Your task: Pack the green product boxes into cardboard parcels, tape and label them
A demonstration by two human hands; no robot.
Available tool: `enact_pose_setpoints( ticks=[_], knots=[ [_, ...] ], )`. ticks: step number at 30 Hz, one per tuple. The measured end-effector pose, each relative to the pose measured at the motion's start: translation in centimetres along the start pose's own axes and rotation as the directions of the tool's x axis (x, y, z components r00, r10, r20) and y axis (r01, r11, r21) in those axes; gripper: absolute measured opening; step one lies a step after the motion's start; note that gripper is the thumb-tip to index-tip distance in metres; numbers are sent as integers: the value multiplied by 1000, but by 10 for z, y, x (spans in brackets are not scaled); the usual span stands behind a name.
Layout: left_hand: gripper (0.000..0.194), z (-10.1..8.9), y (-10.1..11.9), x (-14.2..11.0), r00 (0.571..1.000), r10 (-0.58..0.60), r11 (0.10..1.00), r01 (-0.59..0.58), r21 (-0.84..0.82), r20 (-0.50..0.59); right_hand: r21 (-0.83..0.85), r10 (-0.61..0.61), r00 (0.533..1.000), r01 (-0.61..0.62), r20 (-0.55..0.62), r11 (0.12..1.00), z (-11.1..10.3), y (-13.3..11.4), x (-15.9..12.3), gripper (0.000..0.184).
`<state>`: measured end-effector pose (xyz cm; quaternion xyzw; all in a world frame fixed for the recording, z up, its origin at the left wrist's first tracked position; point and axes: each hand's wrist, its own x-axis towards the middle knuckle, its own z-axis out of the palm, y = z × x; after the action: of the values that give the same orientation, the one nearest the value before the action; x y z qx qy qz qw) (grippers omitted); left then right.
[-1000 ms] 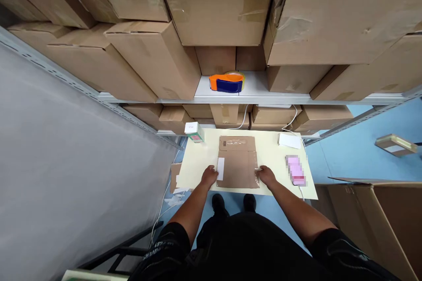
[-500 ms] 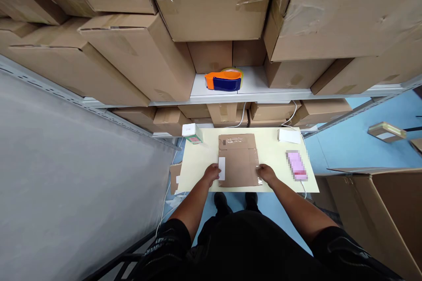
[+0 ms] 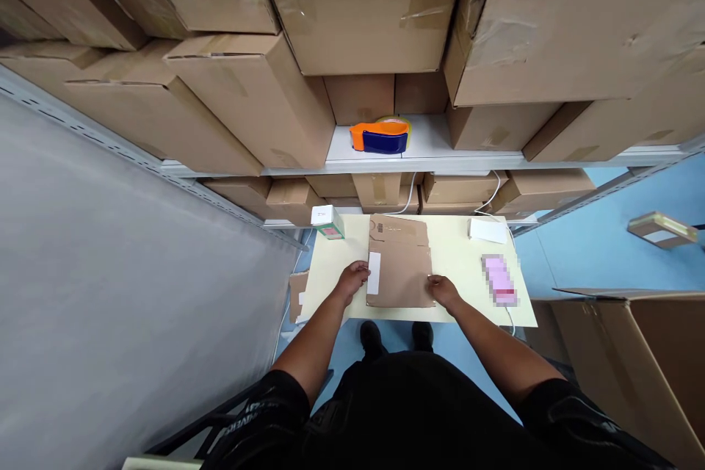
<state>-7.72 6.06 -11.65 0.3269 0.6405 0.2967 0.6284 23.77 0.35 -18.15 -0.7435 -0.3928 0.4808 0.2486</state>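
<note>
Brown cardboard pc. (image 3: 400, 272), flat, rectangular, creased near far end, lies centrally on smooth pale-yellow table (image 3: 454, 257). R. hand (image 3: 442, 291) pinches its right edge; L. hand (image 3: 353, 281) has fingertips at left edge by white label (image 3: 374, 273), firmness of grip n/c. Opposed hold prob. to steady/align pc. Orange-and-blue tape dispenser (image 3: 380, 138), appar. plastic, on far shelf (image 3: 432, 136), presum. to free table space.

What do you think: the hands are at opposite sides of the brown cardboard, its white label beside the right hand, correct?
Not quite: the head view shows the white label beside the left hand, not the right hand. The hands are indeed at opposite sides of the brown cardboard.
</note>
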Motion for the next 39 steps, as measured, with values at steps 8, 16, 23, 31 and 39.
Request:
enact_pose_setpoints(
  ticks=[8, 16, 23, 31, 39],
  knots=[
    [34, 29, 24, -25, 964, 247, 969, -246, -18, 95, 0, 15, 999, -15, 48, 1000, 9, -35, -11, 24],
    [24, 64, 48, -50, 850, 487, 831, -521, 194, 200, 71, -141, 987, 136, 78, 988, 8, -100, -38, 35],
    [29, 86, 61, -53, 827, 500, 802, -555, 223, 259, 64, -112, 989, 106, 101, 992, -15, -146, -58, 44],
    [34, 100, 70, -49, 801, 470, 799, -565, 207, 372, 46, -90, 989, 85, 119, 995, -34, -151, -62, 29],
    [13, 117, 96, -56, 823, 516, 575, -537, 618, 236, -388, -278, 958, 228, -76, 893, -48, -167, -69, 20]
  ],
)
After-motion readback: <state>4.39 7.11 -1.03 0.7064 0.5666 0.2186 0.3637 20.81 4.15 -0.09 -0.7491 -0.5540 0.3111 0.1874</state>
